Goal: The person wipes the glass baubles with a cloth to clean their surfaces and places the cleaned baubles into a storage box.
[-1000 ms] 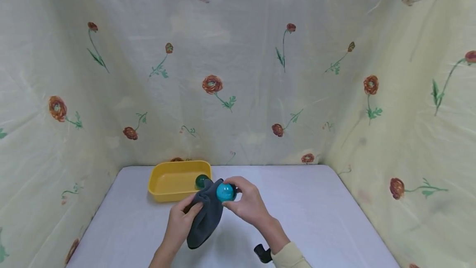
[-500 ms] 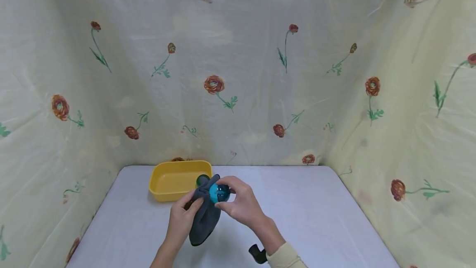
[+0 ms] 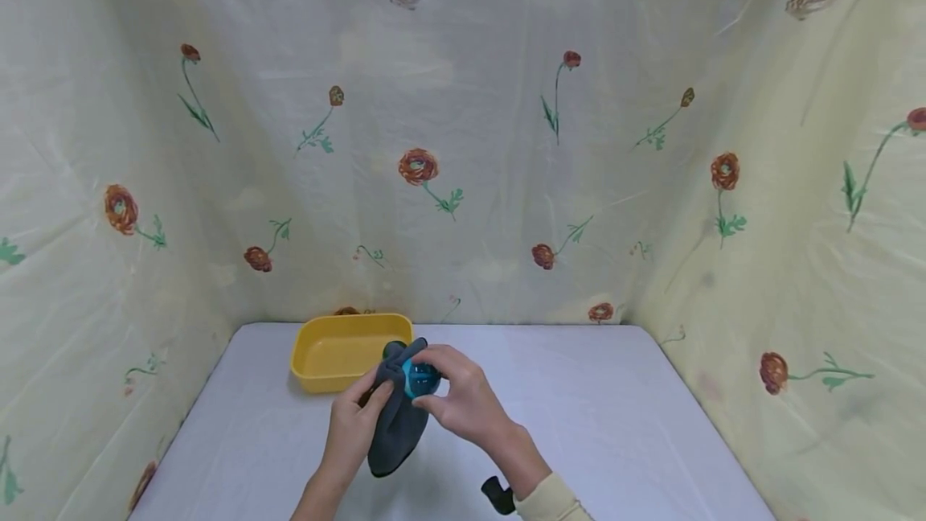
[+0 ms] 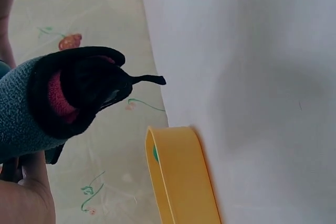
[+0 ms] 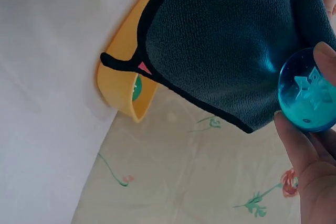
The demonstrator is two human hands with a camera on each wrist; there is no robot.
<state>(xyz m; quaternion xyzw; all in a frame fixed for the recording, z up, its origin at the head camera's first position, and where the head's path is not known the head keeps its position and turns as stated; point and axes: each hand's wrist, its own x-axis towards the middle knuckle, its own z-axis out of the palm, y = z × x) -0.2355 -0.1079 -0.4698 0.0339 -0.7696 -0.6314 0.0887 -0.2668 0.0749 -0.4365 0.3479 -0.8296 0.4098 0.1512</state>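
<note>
My left hand holds a folded grey cleaning cloth, thumb on top, its lower part hanging down. Black edging, a small hanging loop and pinkish-red fabric inside the fold show on the cloth in the left wrist view. Between thumb and fingers, my right hand grips a clear blue ball right against the cloth. Star shapes show inside the ball in the right wrist view. Partly covered by the cloth, a dark green ball sits in the yellow tub's near right corner.
The yellow tub stands at the back left of the white table, behind the left hand. Flower-printed sheeting surrounds the table at the back and sides. A small black piece shows beside the right sleeve.
The right hand has moved left, bringing the blue ball from the cloth's edge onto the fabric, and the ball has turned in the fingers. The left hand keeps its hold on the cloth.
</note>
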